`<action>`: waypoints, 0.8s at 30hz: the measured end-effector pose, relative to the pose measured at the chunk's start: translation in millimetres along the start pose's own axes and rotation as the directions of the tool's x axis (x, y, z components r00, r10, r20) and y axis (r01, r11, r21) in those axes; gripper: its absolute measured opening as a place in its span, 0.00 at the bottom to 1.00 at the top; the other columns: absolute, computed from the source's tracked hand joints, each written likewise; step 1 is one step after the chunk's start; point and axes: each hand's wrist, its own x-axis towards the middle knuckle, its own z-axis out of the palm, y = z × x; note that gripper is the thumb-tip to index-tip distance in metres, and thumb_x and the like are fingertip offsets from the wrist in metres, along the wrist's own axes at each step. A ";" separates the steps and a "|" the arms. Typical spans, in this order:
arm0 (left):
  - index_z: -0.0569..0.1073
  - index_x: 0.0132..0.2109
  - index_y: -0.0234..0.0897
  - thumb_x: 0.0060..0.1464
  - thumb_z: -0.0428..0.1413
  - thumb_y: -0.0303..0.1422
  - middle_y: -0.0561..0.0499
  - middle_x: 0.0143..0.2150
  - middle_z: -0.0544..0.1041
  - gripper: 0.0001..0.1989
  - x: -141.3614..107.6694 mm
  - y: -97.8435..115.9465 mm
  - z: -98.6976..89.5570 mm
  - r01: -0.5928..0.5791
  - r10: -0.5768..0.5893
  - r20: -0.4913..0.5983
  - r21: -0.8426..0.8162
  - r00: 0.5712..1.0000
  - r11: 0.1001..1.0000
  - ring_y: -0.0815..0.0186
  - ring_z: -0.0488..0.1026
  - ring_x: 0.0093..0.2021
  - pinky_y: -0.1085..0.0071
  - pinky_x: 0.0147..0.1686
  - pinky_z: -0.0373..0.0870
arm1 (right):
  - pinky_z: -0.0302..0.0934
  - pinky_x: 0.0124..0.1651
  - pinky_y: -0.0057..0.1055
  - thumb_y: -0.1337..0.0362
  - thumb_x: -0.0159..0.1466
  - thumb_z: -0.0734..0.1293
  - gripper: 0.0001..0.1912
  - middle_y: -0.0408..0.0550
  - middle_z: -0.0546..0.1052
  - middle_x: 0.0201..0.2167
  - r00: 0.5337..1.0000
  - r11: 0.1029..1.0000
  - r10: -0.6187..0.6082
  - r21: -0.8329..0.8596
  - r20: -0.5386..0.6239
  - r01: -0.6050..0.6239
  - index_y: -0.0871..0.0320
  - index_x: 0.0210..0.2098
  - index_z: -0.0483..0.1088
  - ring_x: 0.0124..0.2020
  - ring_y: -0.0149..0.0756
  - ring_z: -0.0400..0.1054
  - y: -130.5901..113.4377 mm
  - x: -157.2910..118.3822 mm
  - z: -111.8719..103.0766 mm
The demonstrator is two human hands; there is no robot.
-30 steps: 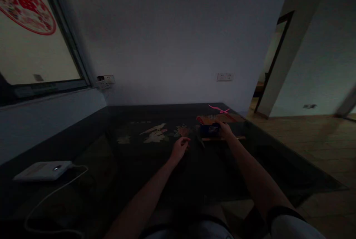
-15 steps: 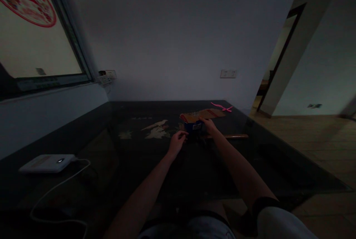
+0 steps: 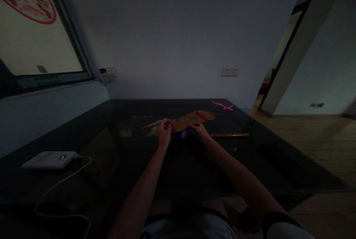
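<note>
Left hand [image 3: 163, 135]: grip narrow, thumb and bent fingers pinching the edge of the left flap [image 3: 175, 124], brown, thin, cardboard-like. Right hand [image 3: 201, 132]: grip closed on the right end of the blue box [image 3: 181, 134], thumb at its upper edge; fingers behind partly hidden.

Box: small, block-shaped, pale label on its near face, located between the hands at mid-surface. Right flap [image 3: 204, 116]: broad, brown, matte, red strip across it, spread out to the right. Between flaps, a row of thin dark prongs [image 3: 181, 117], upright; material cannot be told in this light.

Right of the box: wooden rod [image 3: 230, 135], straight, slim, brown, faint sheen, flat on the surface [image 3: 211, 179]. Surface dark, smooth, glossy; pale printed motif [image 3: 126, 132] left of the hands. Far right corner: pink ribbon [image 3: 226, 108], limp, crossed strands. Near left: white device [image 3: 50, 160], slab-shaped, rounded corners, smooth, with white cable [image 3: 65, 216] looping toward the near edge. Behind: plain matte wall [image 3: 167, 35].
</note>
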 end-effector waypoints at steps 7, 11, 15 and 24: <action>0.73 0.43 0.36 0.50 0.55 0.27 0.47 0.40 0.76 0.12 3.5 5.2 -9.1 -0.159 0.140 0.118 0.175 0.983 0.972 0.64 0.74 0.38 0.66 0.42 0.70 | 0.65 0.45 0.43 0.61 0.64 0.63 0.16 0.51 0.70 0.49 0.999 0.997 -0.036 -0.073 -0.006 0.036 0.60 0.50 0.66 0.45 0.40 0.68 -0.5 -47.2 14.3; 0.73 0.42 0.36 0.49 0.56 0.28 0.48 0.36 0.77 0.11 3.3 2.5 -11.0 -0.156 0.114 0.203 0.203 0.973 0.967 0.65 0.74 0.35 0.66 0.40 0.71 | 0.65 0.46 0.43 0.59 0.65 0.62 0.17 0.52 0.72 0.48 0.995 0.978 -0.085 -0.187 0.056 0.094 0.61 0.50 0.66 0.45 0.39 0.69 3.7 -65.6 18.1; 0.74 0.42 0.35 0.49 0.56 0.29 0.48 0.34 0.77 0.11 5.2 1.1 -14.6 -0.107 0.046 0.243 0.245 0.969 0.964 0.65 0.74 0.34 0.66 0.39 0.71 | 0.64 0.48 0.38 0.60 0.60 0.67 0.18 0.50 0.77 0.44 0.975 0.902 -0.137 -0.385 0.177 0.196 0.60 0.48 0.70 0.45 0.40 0.71 7.1 -74.7 -9.2; 0.73 0.47 0.36 0.50 0.57 0.34 0.43 0.47 0.74 0.16 8.4 2.0 -18.2 -0.236 0.142 0.265 0.367 0.954 0.900 0.58 0.70 0.50 0.59 0.52 0.64 | 0.59 0.52 0.47 0.64 0.64 0.63 0.14 0.52 0.70 0.52 0.973 0.210 -0.145 -0.956 0.178 0.206 0.59 0.49 0.68 0.51 0.42 0.65 -23.0 -45.6 -194.6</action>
